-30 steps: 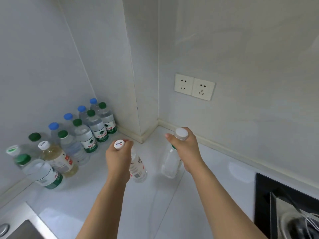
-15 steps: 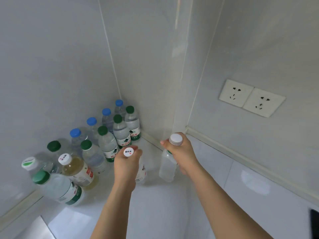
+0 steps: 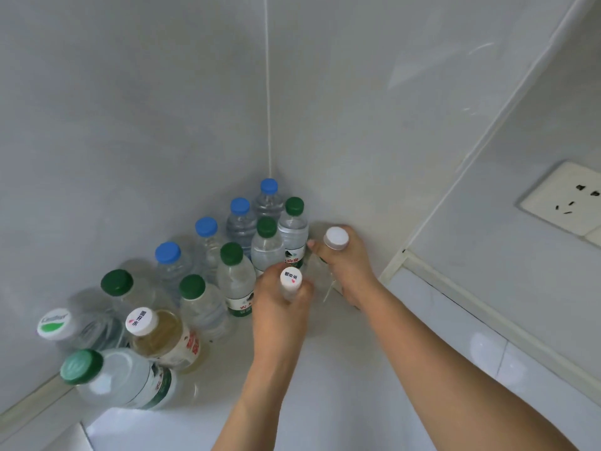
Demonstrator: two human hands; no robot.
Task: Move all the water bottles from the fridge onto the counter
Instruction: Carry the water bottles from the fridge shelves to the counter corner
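The left hand (image 3: 279, 307) gripped the neck of a printed-cap bottle (image 3: 291, 278), and the right hand (image 3: 348, 265) gripped a plain white-capped bottle (image 3: 336, 238) just beside it. Both bottles stood upright over the white counter (image 3: 325, 402) near the corner. To their left, touching rows of green-capped bottles (image 3: 232, 278) and blue-capped bottles (image 3: 206, 236) lined the wall.

clear plastic bottles (image 3: 236, 281) — glossy counter (image 3: 341, 402)
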